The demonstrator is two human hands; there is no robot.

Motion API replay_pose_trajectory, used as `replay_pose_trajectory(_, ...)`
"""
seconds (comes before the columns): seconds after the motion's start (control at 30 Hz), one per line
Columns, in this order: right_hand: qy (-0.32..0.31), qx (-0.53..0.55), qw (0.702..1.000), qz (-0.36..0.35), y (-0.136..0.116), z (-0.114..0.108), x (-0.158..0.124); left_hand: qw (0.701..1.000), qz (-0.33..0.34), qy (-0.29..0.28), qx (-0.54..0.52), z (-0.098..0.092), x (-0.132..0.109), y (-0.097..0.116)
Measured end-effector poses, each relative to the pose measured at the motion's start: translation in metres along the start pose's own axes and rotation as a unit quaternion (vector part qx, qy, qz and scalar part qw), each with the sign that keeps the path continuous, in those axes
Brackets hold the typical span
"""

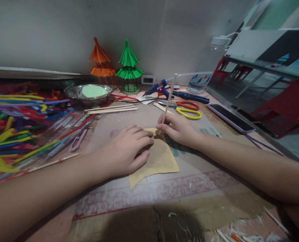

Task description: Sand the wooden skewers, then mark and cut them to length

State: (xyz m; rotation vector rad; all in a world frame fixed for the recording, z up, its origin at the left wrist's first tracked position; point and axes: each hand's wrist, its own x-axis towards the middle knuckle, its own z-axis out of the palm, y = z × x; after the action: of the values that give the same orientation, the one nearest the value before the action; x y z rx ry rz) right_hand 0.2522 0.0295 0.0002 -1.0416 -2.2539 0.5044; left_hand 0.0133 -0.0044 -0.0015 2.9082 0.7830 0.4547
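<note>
Slim stick pinched upright over a curling yellow sheet

The right hand (179,129) has thumb and fingers clamped on a thin, pale, round wooden stick (171,94), which stands nearly upright with a slight lean. Its lower end is hidden in the grip, near the upper edge of a soft yellow, roughly fan-shaped sheet (161,159); whether they touch cannot be told. The left hand (129,149) lies palm down on that sheet's left side, its fingers bent and lightly spread, gripping nothing.

The pinch is low on a long stick, so a knock at the tall upper end could twist it loose. The sheet appears weighted mainly on the left, and its free right corner could slide or crease if the palm shifts. Behind, a blue glue gun with a lit red lamp (155,88) may be hot; a careless reach could burn a knuckle or snag its cord.

Counted outward on the bench (61,218): one held stick, one yellow sheet, two pale sticks lying to the left (111,109), one glue gun, one pair of scissors with orange and yellow loops (189,113), one shiny metal bowl (70,94), two tiered fringed towers, orange (100,65) and green (128,64), one dark-screened phone (231,117). The heap of multicoloured fuzzy stems (5,137) is too tangled to count.
</note>
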Motion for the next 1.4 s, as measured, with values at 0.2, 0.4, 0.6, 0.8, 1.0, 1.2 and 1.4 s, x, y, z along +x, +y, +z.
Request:
replay_pose_trajectory(0.2,-0.024,-0.023,0.999,-0.019,-0.0035,0.0016,0.0019,1.0,0.002,-0.008,0.013,-0.003,0.0003,0.0026)
replay_pose_trajectory(0.4,-0.034,-0.037,0.998,-0.03,-0.0059,0.0015,-0.0002,1.0,0.008,0.001,0.025,-0.0022,-0.0001,0.0026)
replay_pose_trajectory(0.6,-0.009,-0.048,0.998,-0.025,-0.0052,0.0021,0.0008,1.0,0.006,-0.003,0.028,-0.0014,-0.0001,0.0019)
replay_pose_trajectory(0.8,0.004,-0.055,0.998,-0.029,-0.0045,0.0046,0.0,1.0,0.004,0.002,0.026,-0.0022,0.0003,0.0028)
replay_pose_trajectory(1.0,-0.012,-0.034,0.999,-0.035,-0.0039,0.0044,0.001,1.0,0.005,0.0,0.03,-0.0009,-0.0005,0.0019)
replay_pose_trajectory(1.2,-0.004,-0.037,0.999,-0.029,-0.0005,0.0042,0.0024,0.999,0.007,-0.006,0.032,-0.0004,0.0004,0.0015)
replay_pose_trajectory(1.4,0.005,-0.065,0.997,-0.047,0.0018,0.0044,0.0018,1.0,0.003,-0.009,0.026,-0.0015,0.0011,0.0022)
